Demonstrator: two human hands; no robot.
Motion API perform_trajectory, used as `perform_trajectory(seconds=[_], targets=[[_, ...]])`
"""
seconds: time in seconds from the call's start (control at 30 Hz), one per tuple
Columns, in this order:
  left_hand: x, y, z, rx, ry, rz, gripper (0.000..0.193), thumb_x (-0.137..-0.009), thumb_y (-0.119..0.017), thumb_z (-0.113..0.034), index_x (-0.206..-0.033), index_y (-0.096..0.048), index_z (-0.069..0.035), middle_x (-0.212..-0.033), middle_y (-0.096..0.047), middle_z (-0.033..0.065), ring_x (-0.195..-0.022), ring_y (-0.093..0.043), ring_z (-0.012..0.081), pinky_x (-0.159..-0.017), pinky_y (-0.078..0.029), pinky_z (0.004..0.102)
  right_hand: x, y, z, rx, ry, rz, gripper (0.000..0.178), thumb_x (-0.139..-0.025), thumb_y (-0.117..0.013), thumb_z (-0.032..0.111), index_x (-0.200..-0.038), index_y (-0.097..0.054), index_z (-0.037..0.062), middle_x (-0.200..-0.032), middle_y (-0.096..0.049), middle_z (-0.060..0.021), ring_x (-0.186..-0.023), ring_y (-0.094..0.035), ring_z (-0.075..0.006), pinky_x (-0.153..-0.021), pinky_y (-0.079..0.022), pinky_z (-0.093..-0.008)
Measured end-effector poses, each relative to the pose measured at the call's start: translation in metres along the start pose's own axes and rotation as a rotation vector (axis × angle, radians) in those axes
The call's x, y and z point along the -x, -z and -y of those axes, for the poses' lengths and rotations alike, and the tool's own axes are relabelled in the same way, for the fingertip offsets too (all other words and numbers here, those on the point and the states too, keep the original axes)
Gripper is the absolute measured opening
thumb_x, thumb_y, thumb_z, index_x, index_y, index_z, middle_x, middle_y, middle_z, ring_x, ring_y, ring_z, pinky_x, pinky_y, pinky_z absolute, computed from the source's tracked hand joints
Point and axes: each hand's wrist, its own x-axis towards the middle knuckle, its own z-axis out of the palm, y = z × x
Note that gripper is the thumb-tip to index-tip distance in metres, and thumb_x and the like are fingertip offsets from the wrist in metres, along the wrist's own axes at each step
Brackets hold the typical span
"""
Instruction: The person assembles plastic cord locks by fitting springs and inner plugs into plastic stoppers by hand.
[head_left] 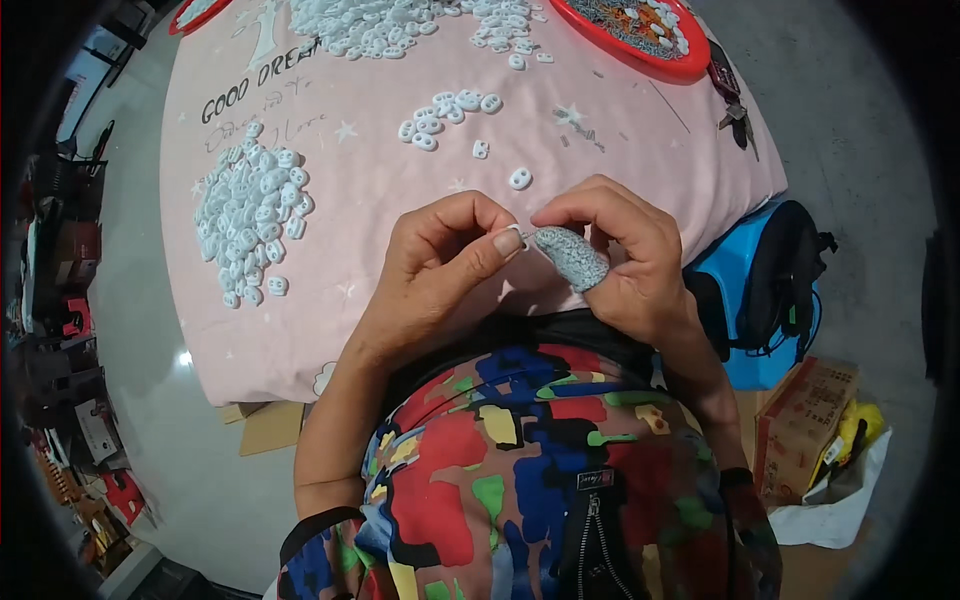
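Over the near edge of the cloth-covered table, my left hand (440,250) pinches a small white plastic piece (518,232) between thumb and index finger; most of it is hidden by the fingertips. Close beside it, my right hand (635,250) has its index finger bent toward the thumb, which wears a grey knitted thumb cover (572,258). Something thin seems to be between those right fingertips, too small to make out. Just beyond the hands lies one loose white two-holed oval piece (520,178), and past it a small cluster of the same pieces (428,125).
A larger heap of white pieces (255,215) lies at left, another heap (370,25) at the far edge. A red tray (665,68) holds small grey metal parts and white pieces. Keys (737,115) lie at right; a blue bag (760,290) and a cardboard box (800,430) stand beside the table.
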Motion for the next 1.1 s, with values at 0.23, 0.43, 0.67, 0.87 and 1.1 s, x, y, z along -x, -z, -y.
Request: perform_trajectory(seconds=[0.23, 0.43, 0.67, 0.87, 1.1], targets=[[0.001, -0.004, -0.001, 0.097, -0.001, -0.010, 0.013, -0.094, -0.061, -0.013, -0.095, -0.063, 0.001, -0.084, -0.061, -0.0014, -0.076, -0.052, 0.0039, -0.067, -0.043, 0.0193, -0.002, -0.003, 0.000, -0.018, -0.043, -0.020, 0.014, -0.079, -0.067, -0.003, -0.091, -0.062, 0.0011, -0.081, -0.057, -0.0016, -0.060, -0.044, -0.0051, -0.053, -0.033, -0.0200], [0.001, -0.002, 0.004, 0.041, -0.037, -0.044, 0.014, -0.093, -0.063, -0.013, -0.094, -0.063, 0.001, -0.084, -0.062, -0.0015, -0.076, -0.052, 0.0038, -0.067, -0.042, 0.0189, -0.004, -0.005, -0.005, 0.056, 0.060, -0.007, 0.014, -0.079, -0.067, -0.003, -0.091, -0.061, -0.0004, -0.081, -0.057, -0.0028, -0.061, -0.046, -0.0058, -0.053, -0.035, -0.0205], [0.002, -0.002, 0.007, 0.034, -0.033, -0.068, 0.013, -0.092, -0.064, -0.013, -0.093, -0.063, 0.000, -0.082, -0.061, -0.0020, -0.074, -0.052, 0.0033, -0.065, -0.042, 0.0191, -0.004, -0.009, -0.003, 0.082, 0.081, -0.012, 0.015, -0.078, -0.067, -0.004, -0.091, -0.060, -0.0006, -0.080, -0.057, -0.0043, -0.063, -0.050, -0.0080, -0.055, -0.039, -0.0219], [-0.003, -0.001, 0.014, 0.090, 0.036, -0.071, 0.014, -0.093, -0.063, -0.015, -0.093, -0.062, 0.000, -0.081, -0.060, -0.0030, -0.072, -0.051, 0.0029, -0.063, -0.041, 0.0187, 0.000, -0.013, -0.013, 0.076, 0.039, -0.032, 0.016, -0.077, -0.068, -0.003, -0.091, -0.061, 0.0003, -0.079, -0.057, -0.0040, -0.064, -0.051, -0.0088, -0.055, -0.040, -0.0225], [-0.007, 0.004, 0.016, -0.026, 0.055, -0.128, 0.019, -0.093, -0.063, -0.023, -0.091, -0.063, -0.005, -0.076, -0.058, -0.0031, -0.065, -0.047, 0.0031, -0.058, -0.037, 0.0179, 0.001, -0.003, -0.029, 0.046, -0.113, 0.060, 0.021, -0.081, -0.065, -0.002, -0.101, -0.064, 0.0030, -0.082, -0.060, -0.0036, -0.064, -0.053, -0.0089, -0.056, -0.041, -0.0228]])
